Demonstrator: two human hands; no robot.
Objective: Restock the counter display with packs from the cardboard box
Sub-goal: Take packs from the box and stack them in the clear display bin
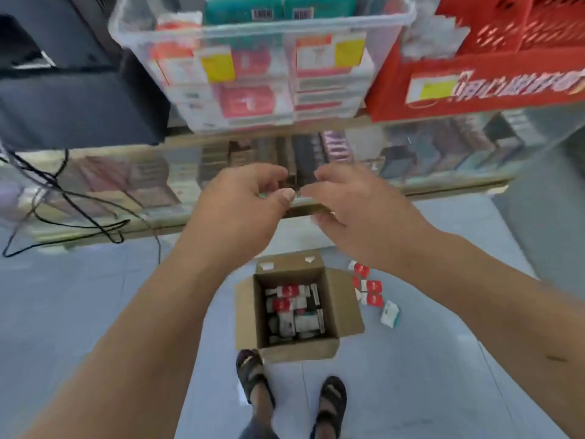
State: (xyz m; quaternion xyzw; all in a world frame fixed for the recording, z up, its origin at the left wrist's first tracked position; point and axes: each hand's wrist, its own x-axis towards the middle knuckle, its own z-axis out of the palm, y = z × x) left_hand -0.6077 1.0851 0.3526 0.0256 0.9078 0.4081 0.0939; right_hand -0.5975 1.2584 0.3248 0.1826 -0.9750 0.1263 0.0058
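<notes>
My left hand (250, 201) and right hand (345, 204) pinch a dark pack (292, 182) at the display (126, 185) edge, 12 o'clock of the cardboard box (345, 299); so shallow a fingertip hold may, I judge, let it drop.

The left hand (243, 198) and right hand (354, 210) are left bare along with both forearms, a small dark mark (557, 358) is seen on the right forearm, dark sandals (253, 378) with broad straps are worn on both feet, and grey-blue cloth (254, 434) is glimpsed at the left leg.
</notes>
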